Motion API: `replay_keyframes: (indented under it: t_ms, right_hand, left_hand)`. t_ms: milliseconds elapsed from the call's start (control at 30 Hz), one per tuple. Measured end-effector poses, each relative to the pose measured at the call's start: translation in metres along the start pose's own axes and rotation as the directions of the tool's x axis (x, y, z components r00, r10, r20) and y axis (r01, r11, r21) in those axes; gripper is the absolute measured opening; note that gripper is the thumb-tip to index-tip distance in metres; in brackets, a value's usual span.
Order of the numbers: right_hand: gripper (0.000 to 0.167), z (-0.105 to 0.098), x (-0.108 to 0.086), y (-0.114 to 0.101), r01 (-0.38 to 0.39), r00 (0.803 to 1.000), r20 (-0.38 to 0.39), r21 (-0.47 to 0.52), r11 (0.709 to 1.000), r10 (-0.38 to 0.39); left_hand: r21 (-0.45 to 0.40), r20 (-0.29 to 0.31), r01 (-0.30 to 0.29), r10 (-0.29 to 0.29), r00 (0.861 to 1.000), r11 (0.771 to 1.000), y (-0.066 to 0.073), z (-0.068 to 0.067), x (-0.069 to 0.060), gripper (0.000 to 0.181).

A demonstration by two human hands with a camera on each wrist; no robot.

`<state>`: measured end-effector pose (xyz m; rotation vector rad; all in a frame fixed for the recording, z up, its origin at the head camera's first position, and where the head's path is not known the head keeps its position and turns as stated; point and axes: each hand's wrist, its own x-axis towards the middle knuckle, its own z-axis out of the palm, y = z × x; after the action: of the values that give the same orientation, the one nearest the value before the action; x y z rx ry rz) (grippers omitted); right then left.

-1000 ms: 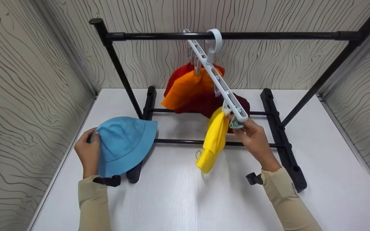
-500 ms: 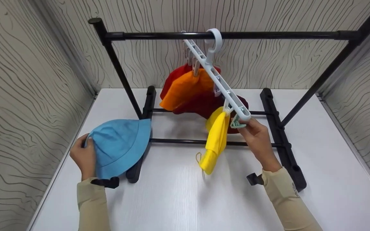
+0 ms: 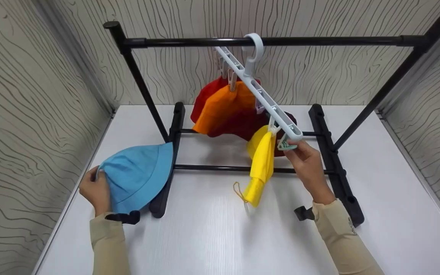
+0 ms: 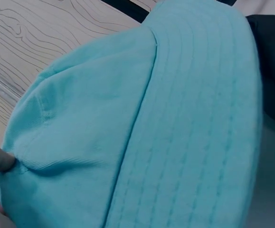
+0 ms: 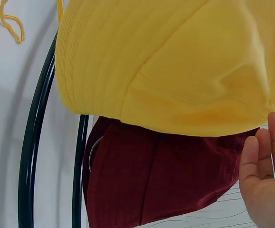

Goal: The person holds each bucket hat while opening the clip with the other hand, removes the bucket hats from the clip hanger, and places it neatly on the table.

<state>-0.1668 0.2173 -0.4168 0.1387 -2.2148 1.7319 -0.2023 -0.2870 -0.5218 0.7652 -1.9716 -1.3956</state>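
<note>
At the left, my left hand grips the crown of a light blue bucket hat between thumb and fingers. The stitched brim faces right in the left wrist view. My right hand pinches a green clip under the near end of a white clip hanger. A yellow bucket hat hangs from the neighbouring clip, its cord loop dangling. Right wrist view: my right fingers are beside the yellow hat's crown; the green clip is out of view there.
The hanger hooks over a black rack's top bar. An orange hat, a red hat and a dark red hat hang farther back. Black rack feet stand on a white table between patterned walls.
My left hand has carried the blue hat left and slightly down. The hanger's near end has shifted a little right and up with my right hand, and the yellow hat has swung right.
</note>
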Motion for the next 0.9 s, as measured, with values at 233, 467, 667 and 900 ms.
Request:
replay_keyframes:
  t_ms: [233,467,667,900]
  right_hand:
    - [0.026,0.0,0.001,-0.001,-0.042,0.999,-0.005,-0.016,0.999,0.042]
    - [0.026,-0.001,0.0,0.002,-0.052,0.999,-0.015,-0.038,0.998,0.051]
    - [0.022,-0.001,0.0,0.004,-0.013,1.0,-0.02,-0.009,1.0,0.013]
    - [0.024,-0.002,0.001,0.006,-0.018,1.0,-0.008,0.007,1.0,0.018]
  left_hand:
    - [0.02,-0.017,0.072,-0.071,0.997,0.997,-0.004,-0.002,0.003,0.03]
    - [0.035,-0.032,0.112,-0.111,0.993,0.993,-0.006,-0.002,0.003,0.031]
    - [0.063,-0.051,0.127,-0.124,0.991,0.99,-0.012,0.0,0.003,0.031]
    - [-0.017,-0.016,0.208,-0.209,0.978,0.978,-0.019,-0.002,0.003,0.035]
